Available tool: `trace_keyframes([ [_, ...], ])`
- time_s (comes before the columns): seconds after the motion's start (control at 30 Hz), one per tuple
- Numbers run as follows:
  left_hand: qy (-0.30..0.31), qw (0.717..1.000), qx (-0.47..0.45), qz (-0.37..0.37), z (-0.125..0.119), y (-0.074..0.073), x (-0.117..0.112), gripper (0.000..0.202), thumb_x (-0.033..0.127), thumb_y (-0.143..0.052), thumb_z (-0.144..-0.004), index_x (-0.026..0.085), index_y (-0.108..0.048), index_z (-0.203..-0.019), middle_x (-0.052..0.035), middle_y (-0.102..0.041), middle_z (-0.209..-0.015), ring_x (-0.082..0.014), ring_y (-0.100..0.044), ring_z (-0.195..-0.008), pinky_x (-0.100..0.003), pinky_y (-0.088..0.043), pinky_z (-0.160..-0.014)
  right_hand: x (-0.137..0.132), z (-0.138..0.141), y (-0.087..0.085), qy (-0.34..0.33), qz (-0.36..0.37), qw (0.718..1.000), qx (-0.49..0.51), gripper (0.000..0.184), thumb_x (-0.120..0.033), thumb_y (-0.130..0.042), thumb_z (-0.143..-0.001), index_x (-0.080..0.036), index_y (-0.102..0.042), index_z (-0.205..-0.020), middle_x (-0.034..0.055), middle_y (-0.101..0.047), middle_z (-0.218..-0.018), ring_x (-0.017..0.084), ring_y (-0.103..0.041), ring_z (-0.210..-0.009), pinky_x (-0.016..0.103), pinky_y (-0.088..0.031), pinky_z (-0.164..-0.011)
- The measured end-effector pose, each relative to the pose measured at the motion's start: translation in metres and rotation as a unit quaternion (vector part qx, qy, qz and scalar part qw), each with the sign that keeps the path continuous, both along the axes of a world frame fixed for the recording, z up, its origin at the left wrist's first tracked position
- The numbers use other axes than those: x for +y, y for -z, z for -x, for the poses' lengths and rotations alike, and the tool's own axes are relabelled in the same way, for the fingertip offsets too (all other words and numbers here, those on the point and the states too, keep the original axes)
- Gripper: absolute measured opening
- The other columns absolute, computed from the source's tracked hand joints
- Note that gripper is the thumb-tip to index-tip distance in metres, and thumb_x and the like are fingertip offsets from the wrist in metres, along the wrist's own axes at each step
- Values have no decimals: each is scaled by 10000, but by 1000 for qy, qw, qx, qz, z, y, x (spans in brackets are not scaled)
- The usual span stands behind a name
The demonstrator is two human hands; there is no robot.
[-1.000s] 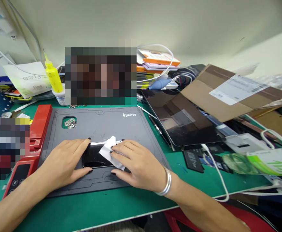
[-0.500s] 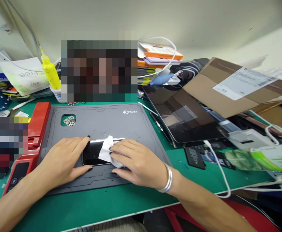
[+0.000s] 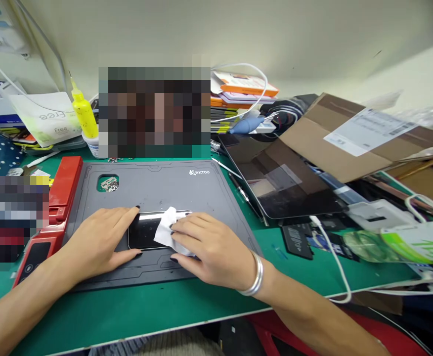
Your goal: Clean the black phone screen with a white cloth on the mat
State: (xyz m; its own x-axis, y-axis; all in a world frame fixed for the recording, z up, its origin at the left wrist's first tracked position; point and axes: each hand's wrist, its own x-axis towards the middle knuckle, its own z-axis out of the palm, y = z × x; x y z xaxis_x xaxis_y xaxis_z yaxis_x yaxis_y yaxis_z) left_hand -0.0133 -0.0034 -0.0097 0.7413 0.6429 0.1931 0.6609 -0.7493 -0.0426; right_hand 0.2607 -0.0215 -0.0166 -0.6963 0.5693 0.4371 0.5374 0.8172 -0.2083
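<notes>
A black glass-fronted phone [image 3: 142, 233] lies flat on a grey WKTOO repair mat [image 3: 146, 185], its right part hidden by my right hand. My left hand [image 3: 100, 232] rests on the mat, with its fingertips and thumb at the phone's left side. Under my right hand [image 3: 211, 247] a crumpled white tissue [image 3: 166, 230] is pressed against the phone's glass. A silver bangle [image 3: 257, 274] circles my right wrist.
A red tool [image 3: 59, 217] runs along the mat's left side. A yellow bottle [image 3: 84, 113] stands behind the mat. To the right lie a dark tablet [image 3: 279, 180], a cardboard box flap [image 3: 335, 143] and a white cable [image 3: 331, 257] on the green bench mat [image 3: 164, 306].
My right hand and the tissue have shifted slightly on the phone's glass. My left hand stays in nearly the same place, and the head view has moved a little.
</notes>
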Motion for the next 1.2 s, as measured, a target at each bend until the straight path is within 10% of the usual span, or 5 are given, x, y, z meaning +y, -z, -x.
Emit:
trace_keyframes([
  [0.33,-16,1000,13,15,1,-1,0,643,500,-637,-871,78,-478,-1329,-209,-670,-1235,-324,-674,-1075,-427,-544,-878,27,-28,7,88,-42,994,-40,289,-95,-474,-963,-150,-711,-808,81,-701,-869,187,-604,-799,312,-516,-725],
  [0.57,-28,999,24,36,-1,-3,-1,655,499,-660,-855,79,-497,-1332,-197,-667,-1253,-322,-668,-1081,-424,-533,-896,39,-49,-2,235,-107,966,-15,201,-263,-623,-883,-94,-716,-939,217,-677,-1057,378,-610,-1001,565,-520,-831],
  [0.8,-26,999,20,31,-1,-3,-1,650,488,-658,-860,73,-494,-1332,-197,-670,-1248,-322,-674,-1061,-426,-537,-877,25,-29,-3,66,58,996,10,416,-298,-728,-828,-142,-622,-1198,135,-682,-1187,287,-635,-1088,465,-547,-924],
  [1.2,-41,997,12,71,-1,-3,0,630,495,-608,-881,105,-482,-1360,-197,-652,-1286,-324,-652,-1128,-446,-527,-931,25,-29,1,30,116,990,-70,477,-257,-754,-820,-145,-591,-1253,133,-673,-1228,287,-638,-1096,474,-545,-911],
])
